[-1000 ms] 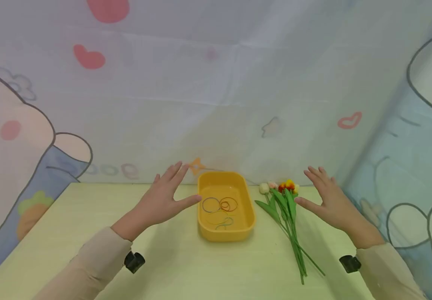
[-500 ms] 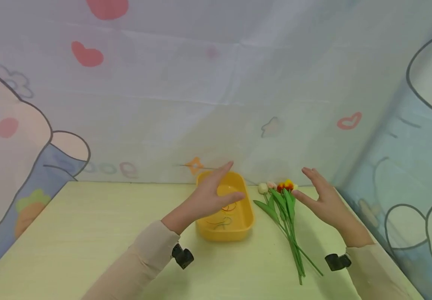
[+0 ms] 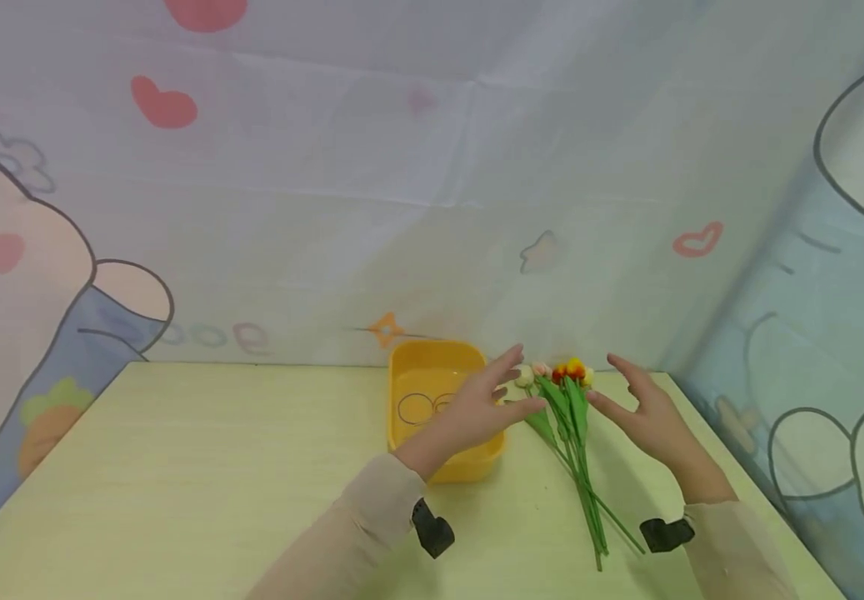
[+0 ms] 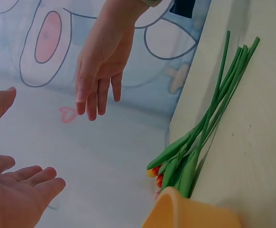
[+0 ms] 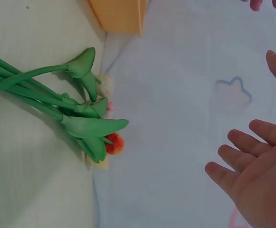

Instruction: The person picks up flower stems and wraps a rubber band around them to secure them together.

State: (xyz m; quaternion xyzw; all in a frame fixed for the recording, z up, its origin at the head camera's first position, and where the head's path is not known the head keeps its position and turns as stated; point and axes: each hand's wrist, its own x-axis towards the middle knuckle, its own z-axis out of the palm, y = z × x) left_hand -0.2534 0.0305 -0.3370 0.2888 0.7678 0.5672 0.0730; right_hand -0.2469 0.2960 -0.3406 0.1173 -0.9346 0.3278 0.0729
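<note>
The pale table comes first; above it the left hand partly hides a yellow tub holding thin loops. Behind hangs a printed cloth. Flowers lie beside the tub, below and between that hand and the right hand, both empty, thumbs wide.

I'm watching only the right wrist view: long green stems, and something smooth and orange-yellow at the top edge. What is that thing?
Observer: The head view shows an open-topped yellow tray with rounded corners.
Visitor: Ooh, anything inside?
Observer: Yes, at least one thin, dark, round loop.
Visitor: And my long green stems run off the left edge. Where do they finish?
Observer: They end on the pale yellow-green tabletop, one splayed apart from the others.
</note>
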